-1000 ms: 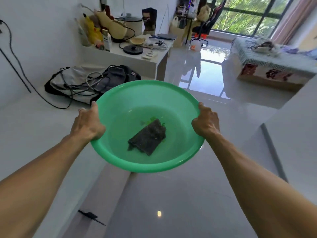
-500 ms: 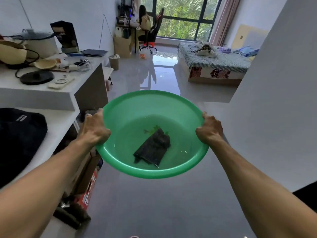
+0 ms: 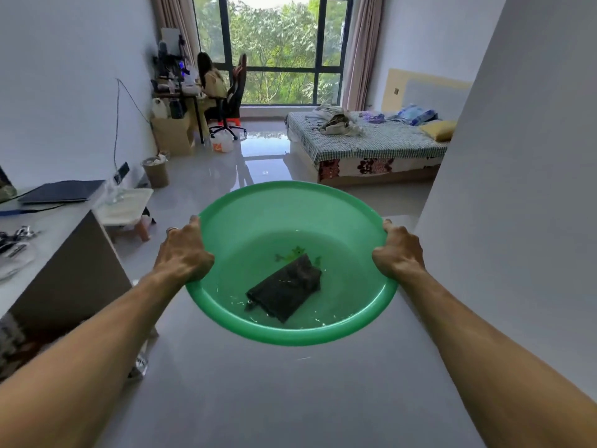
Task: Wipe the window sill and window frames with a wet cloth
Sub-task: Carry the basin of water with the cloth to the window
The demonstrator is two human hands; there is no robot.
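The left hand (image 3: 184, 253) is clamped on the left rim of a green basin (image 3: 290, 205), fingers curled over the edge, a ring showing on one finger. The right hand (image 3: 399, 250) grips the opposite rim the same way, so the basin hangs between the two outstretched bare forearms, held level above the glossy grey floor (image 3: 258, 399).

Inside the basin, between the hands and a little nearer the person, a dark cloth (image 3: 284, 291) lies folded in shallow water on the bottom. It touches neither hand; both hold only the rim. A green printed figure on the basin's floor peeks out just beyond the cloth's far end.

Further out, a white counter (image 3: 55, 227) runs along the left with a dark flat laptop (image 3: 61, 191) on it, and a small stool (image 3: 124, 205) stands past its end. A plain wall (image 3: 517, 189) rises close on the right. Beyond the basin sits a bed (image 3: 368, 140) with a checked cover and crumpled clothes.

At the far end is the tall dark-framed window (image 3: 274, 50), trees behind it, its sill (image 3: 277, 108) low above the floor, well apart from the basin. A person sits in a chair (image 3: 234, 88) at a desk beside it.
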